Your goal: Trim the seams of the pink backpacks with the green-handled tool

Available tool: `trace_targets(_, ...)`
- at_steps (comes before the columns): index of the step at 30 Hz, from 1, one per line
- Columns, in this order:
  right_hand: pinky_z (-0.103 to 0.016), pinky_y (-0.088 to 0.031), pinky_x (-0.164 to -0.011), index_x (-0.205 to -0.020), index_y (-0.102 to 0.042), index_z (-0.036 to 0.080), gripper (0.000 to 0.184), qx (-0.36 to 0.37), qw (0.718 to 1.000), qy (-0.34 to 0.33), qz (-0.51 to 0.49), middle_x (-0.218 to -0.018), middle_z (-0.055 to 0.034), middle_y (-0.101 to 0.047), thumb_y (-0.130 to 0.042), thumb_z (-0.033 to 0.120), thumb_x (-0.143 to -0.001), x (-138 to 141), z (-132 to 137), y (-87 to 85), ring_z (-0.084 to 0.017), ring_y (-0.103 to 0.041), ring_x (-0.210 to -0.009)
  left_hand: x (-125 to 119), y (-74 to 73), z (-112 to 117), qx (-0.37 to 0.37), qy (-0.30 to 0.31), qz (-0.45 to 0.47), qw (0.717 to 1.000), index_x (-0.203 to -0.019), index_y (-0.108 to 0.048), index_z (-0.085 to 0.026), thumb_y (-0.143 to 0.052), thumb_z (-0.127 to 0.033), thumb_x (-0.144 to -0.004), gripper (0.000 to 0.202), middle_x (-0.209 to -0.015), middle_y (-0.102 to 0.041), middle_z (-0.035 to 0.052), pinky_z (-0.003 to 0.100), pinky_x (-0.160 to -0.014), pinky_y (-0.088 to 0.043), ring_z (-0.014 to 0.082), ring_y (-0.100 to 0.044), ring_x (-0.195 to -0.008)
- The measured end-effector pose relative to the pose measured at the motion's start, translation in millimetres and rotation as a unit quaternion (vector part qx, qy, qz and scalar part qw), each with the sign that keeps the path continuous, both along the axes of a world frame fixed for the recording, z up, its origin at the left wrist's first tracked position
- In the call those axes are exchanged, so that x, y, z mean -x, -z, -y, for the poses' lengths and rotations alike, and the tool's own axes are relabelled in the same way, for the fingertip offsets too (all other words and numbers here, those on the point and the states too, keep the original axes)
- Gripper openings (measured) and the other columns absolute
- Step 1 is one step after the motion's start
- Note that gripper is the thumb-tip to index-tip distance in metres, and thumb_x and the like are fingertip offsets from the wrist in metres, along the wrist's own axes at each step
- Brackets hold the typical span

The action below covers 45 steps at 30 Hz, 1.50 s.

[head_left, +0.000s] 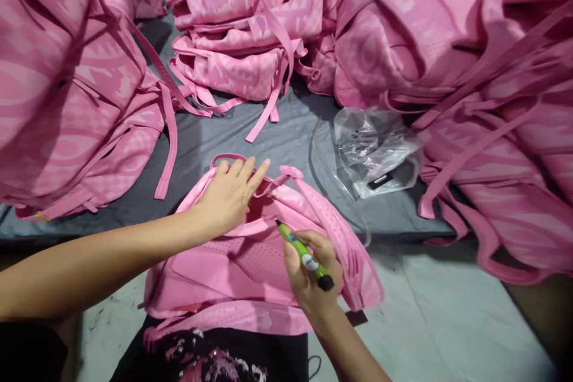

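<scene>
A pink backpack [242, 268] lies back-side up at the near edge of the grey table [215, 143], partly over my lap. My left hand [230, 194] rests flat on its upper part, fingers stretched out toward the top loop. My right hand [311, 277] is closed round a green marker [304, 255] with a black end, its tip touching the backpack's pink panel just right of the left hand.
Heaps of pink patterned backpacks surround the spot: a big pile at left [67, 83], a stack at the back [242, 30], a large heap at right [483, 71]. A crumpled clear plastic bag [376, 149] lies right of the backpack. Pale flooring [447, 316] shows bottom right.
</scene>
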State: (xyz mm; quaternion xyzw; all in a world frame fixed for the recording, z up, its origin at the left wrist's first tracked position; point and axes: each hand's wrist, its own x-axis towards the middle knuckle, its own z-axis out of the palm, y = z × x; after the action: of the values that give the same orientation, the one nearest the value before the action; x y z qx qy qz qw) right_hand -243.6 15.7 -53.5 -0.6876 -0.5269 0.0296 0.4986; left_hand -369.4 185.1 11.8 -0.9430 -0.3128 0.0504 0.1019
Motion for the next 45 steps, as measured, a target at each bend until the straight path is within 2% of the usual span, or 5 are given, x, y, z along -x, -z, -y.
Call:
trace_targets(5,-0.034,-0.059,-0.077,-0.101,-0.07,0.025,0.018,0.084,0.968,-0.166,-0.17,-0.097,-0.0049,-0.075,-0.071,0.03,-0.084,-29.6,-45.6,-41.5,-0.022,-0.072,-0.087,0.7,-1.4,1.8,-0.005,-0.011,0.008,1.0,-0.158,-0.011,-0.015,-0.06,-0.036,-0.086,0.089,-0.161,-0.024,0.019,0.047,-0.105,-0.034,0.0354,-0.033,-0.139)
trace_targets(12,-0.025,-0.049,-0.048,-0.086,-0.065,0.023,0.027,0.103,0.858,-0.165,-0.475,-0.06,0.0041,-0.064,-0.065,0.05,-0.086,-122.6,-92.3,-41.7,-0.012,-0.058,-0.047,0.7,-1.2,1.8,0.001,-0.02,0.008,1.0,-0.157,-0.016,-0.014,-0.063,-0.043,-0.086,0.089,-0.157,-0.032,0.0184,0.046,-0.104,-0.035,0.034,-0.041,-0.132)
trace_targets(23,-0.045,-0.055,-0.08,-0.126,-0.062,0.018,0.034,0.066,0.919,-0.345,0.178,-0.101,-0.0109,-0.073,-0.058,0.018,-0.092,-34.6,-35.9,-59.7,-0.025,-0.068,-0.092,-1.9,-5.7,-5.2,0.002,0.008,-0.018,1.0,-0.153,-0.023,-0.008,-0.053,-0.032,-0.089,0.074,-0.152,-0.039,0.0199,0.044,-0.091,-0.04,0.0319,-0.051,-0.114)
trace_targets(32,-0.029,-0.054,-0.076,-0.102,-0.073,0.02,0.022,0.211,0.92,-0.322,-0.074,-0.093,-0.0044,-0.076,-0.053,0.024,-0.093,-34.6,-67.1,-55.9,-0.017,-0.07,-0.082,-3.4,-9.3,-13.9,0.026,0.031,-0.02,0.999,-0.145,-0.034,-0.005,-0.061,-0.035,-0.085,0.072,-0.135,-0.052,0.0192,0.043,-0.088,-0.041,0.0323,-0.053,-0.109)
trace_targets(45,-0.029,-0.053,-0.065,-0.113,-0.069,0.019,0.03,0.225,0.941,-0.251,0.003,-0.087,-0.0048,-0.071,-0.052,0.021,-0.089,-16.1,-50.1,-53.0,-0.016,-0.066,-0.073,-2.6,-8.3,-20.8,0.06,0.046,-0.022,0.997,-0.141,-0.038,-0.009,-0.059,-0.027,-0.085,0.062,-0.134,-0.054,0.0172,0.042,-0.088,-0.04,0.0311,-0.053,-0.109)
